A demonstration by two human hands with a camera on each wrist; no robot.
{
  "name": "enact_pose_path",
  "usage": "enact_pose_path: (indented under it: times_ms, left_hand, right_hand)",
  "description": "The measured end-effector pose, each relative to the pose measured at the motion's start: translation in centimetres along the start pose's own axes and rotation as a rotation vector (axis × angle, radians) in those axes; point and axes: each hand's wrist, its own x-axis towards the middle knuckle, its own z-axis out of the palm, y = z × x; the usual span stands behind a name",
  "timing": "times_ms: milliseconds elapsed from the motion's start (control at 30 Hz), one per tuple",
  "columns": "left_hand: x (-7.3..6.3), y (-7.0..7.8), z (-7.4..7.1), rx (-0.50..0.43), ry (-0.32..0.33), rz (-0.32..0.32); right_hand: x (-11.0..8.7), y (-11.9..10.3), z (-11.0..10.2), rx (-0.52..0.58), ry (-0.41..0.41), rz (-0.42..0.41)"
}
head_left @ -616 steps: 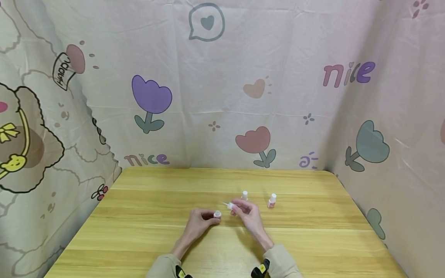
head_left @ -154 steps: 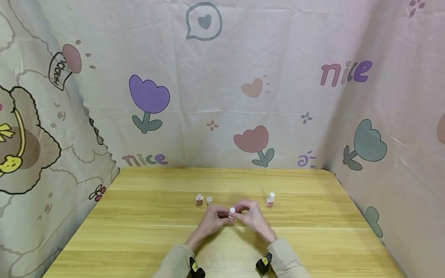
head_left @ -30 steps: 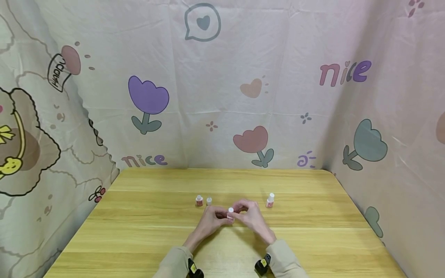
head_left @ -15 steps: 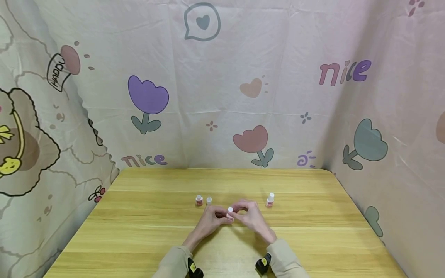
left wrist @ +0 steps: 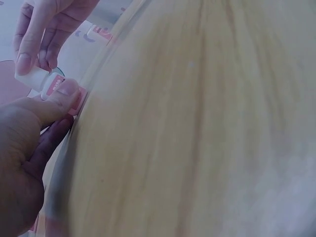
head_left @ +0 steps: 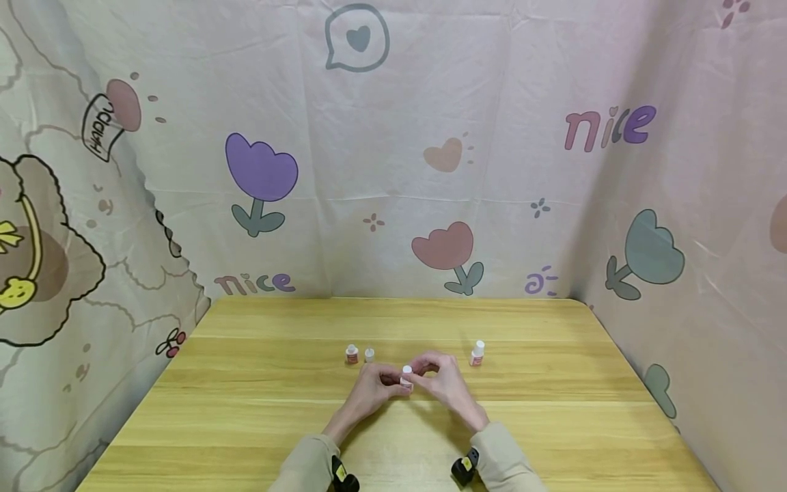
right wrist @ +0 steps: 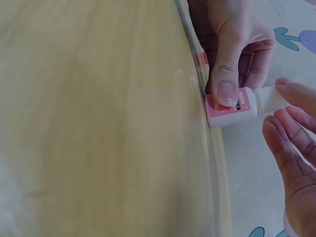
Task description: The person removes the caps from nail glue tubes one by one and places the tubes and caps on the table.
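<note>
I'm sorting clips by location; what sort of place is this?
Probably a makeshift recording booth: printed cloth hangs behind and at both sides of a wooden table, and black devices sit at the person's wrists.

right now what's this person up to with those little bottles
The left hand grips a small bottle by its body while the right hand pinches its white cap, which sits on the bottle. Beyond the left hand are an uncapped bottle and a loose cap; a capped bottle stands off to the right.
</note>
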Motion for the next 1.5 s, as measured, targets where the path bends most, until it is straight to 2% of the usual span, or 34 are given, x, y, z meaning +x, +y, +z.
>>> enact_pose_path:
  times_ms: [433,800,1000,1100,1233,1333,1500]
  left_hand:
    - [0.0,0.1,0.0,0.008,0.010,0.023]
    - [-0.1,0.0,0.0,0.011,0.006,0.014]
    - [-0.2,0.0,0.0,0.003,-0.001,0.008]
    - [-0.2,0.0,0.0,0.003,0.000,0.005]
    - [-0.1,0.0,0.0,0.009,0.004,0.006]
    - [-0.1,-0.1,0.1,0.012,0.005,0.008]
    - [0.0,-0.1,0.1,0.012,0.006,0.007]
  right_hand:
    - [0.0,0.2,0.2,0.027,-0.023,-0.008]
    - [-0.1,0.5,0.2,0.053,-0.052,0.004]
    - [0.0,2.5,0.9,0.014,-0.029,0.074]
    - [0.1,3.4,1.3,-0.013,-0.018,0.075]
    - [0.1,3.8,1.3,0.003,-0.020,0.055]
    - [0.0,3.4,1.2,0.032,-0.032,0.049]
    - [-0.1,0.8,0.4,0.058,-0.039,0.043]
